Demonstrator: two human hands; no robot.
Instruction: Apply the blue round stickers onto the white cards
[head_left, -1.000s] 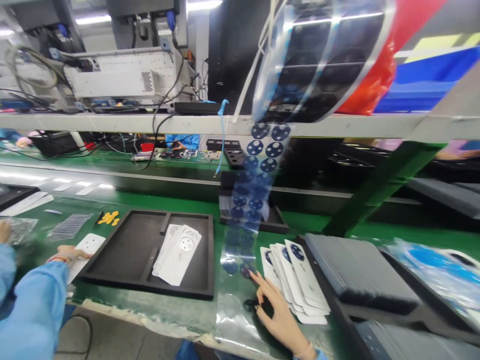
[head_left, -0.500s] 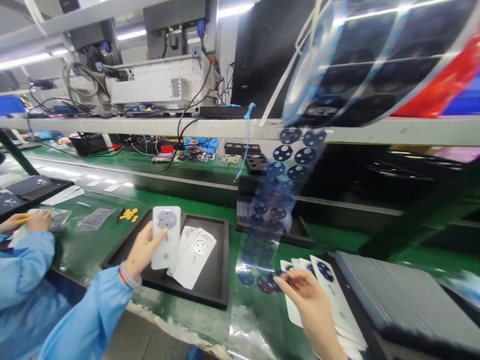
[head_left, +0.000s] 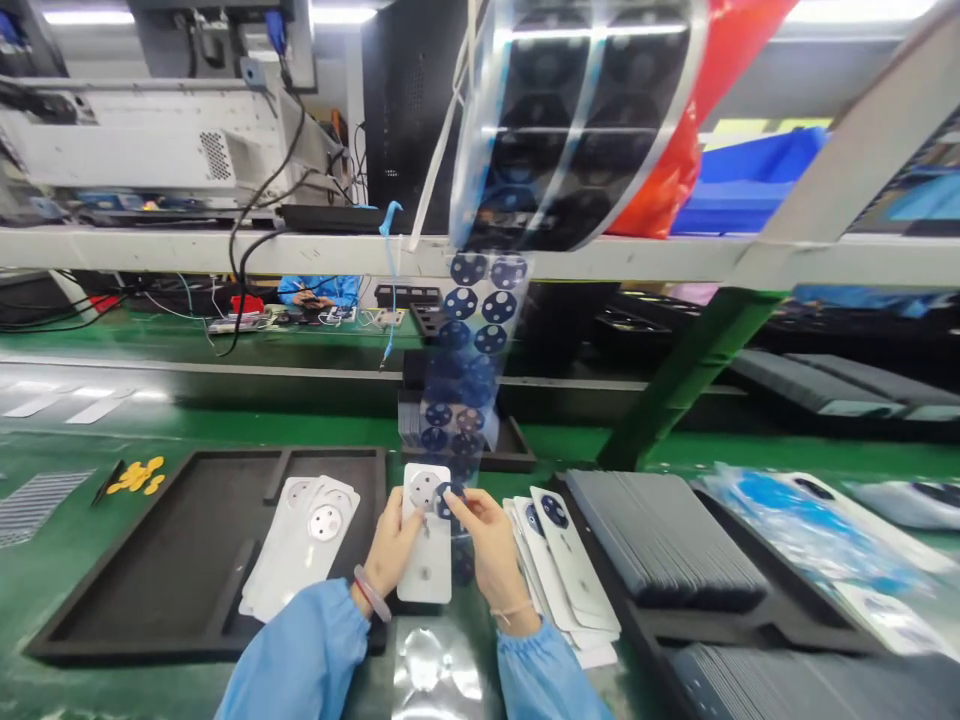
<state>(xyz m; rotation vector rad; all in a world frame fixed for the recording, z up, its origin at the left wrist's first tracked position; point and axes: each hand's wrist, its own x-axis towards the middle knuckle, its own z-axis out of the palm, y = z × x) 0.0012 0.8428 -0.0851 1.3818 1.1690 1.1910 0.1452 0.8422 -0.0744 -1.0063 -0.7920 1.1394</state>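
My left hand [head_left: 390,548] grips a white phone back cover [head_left: 426,572] by its left edge, the cover standing nearly upright in front of me. Between the thumb and fingers of my right hand [head_left: 491,545] is a dark round sticker [head_left: 443,501] with holes, held at the right side of the cover's round camera area. Whether the sticker touches the cover I cannot tell. Behind both hands a clear strip of dark round stickers [head_left: 474,335] hangs from a large roll [head_left: 577,125]. Several white covers [head_left: 296,560] lie fanned at left; more covers [head_left: 577,575], some with dark circles, lie at right.
A black tray [head_left: 142,600] lies under the left covers. Grey sheets [head_left: 667,540] stand packed in a black tray at right, near a green post [head_left: 690,370]. Yellow pieces [head_left: 137,475] lie far left. A white shelf edge [head_left: 337,250] crosses above the bench.
My view has turned right. My left hand has brought the cover from over the tray to my right hand. The right hand has taken a sticker from the strip to the cover.
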